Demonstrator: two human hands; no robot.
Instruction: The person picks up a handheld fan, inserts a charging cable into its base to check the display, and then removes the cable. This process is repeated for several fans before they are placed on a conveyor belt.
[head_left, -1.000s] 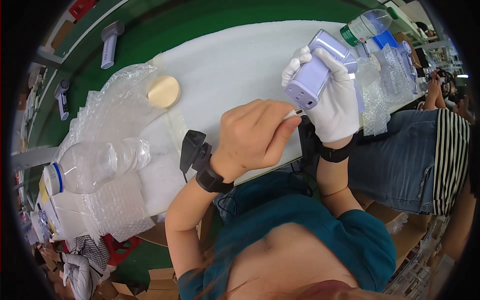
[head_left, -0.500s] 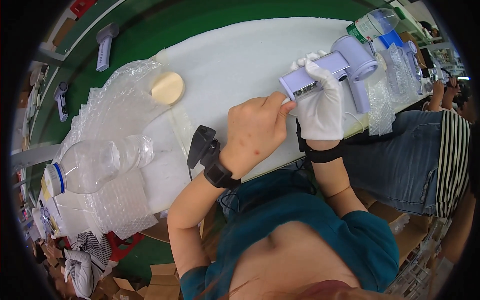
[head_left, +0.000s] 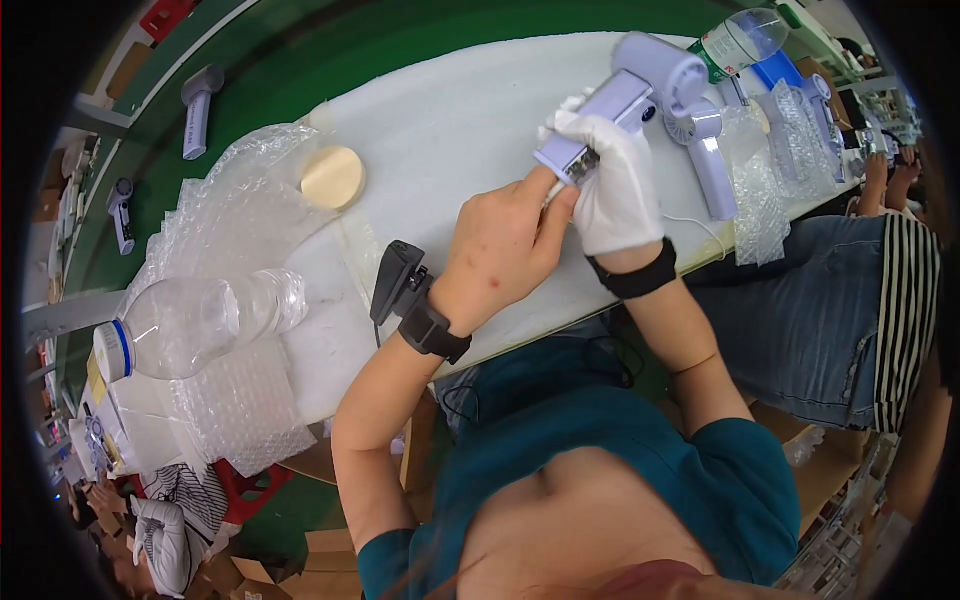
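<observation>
A lavender handheld fan [head_left: 612, 103] is held over the white table mat, its round head up and to the right. My right hand [head_left: 620, 190], in a white glove, wraps around the fan's handle. A dark strip with small parts shows on the handle's side, near its lower end. My left hand [head_left: 505, 240] is bare, with a black strap and device at the wrist. Its thumb and forefinger are pinched together against the handle's lower end; what lies between them is hidden. A second lavender fan [head_left: 710, 170] lies on the mat just right of my glove.
A round cream disc [head_left: 333, 178] and bubble wrap [head_left: 230, 220] lie to the left, near a big clear bottle [head_left: 185, 325]. Two more fans [head_left: 198, 125] lie on the green surface. At the right are a green-labelled bottle [head_left: 735, 48], more bubble wrap and a co-worker's jeans [head_left: 780, 310].
Both hands have shifted left with the fan, and its handle has turned slightly. The second fan, partly covered before, now shows more fully.
</observation>
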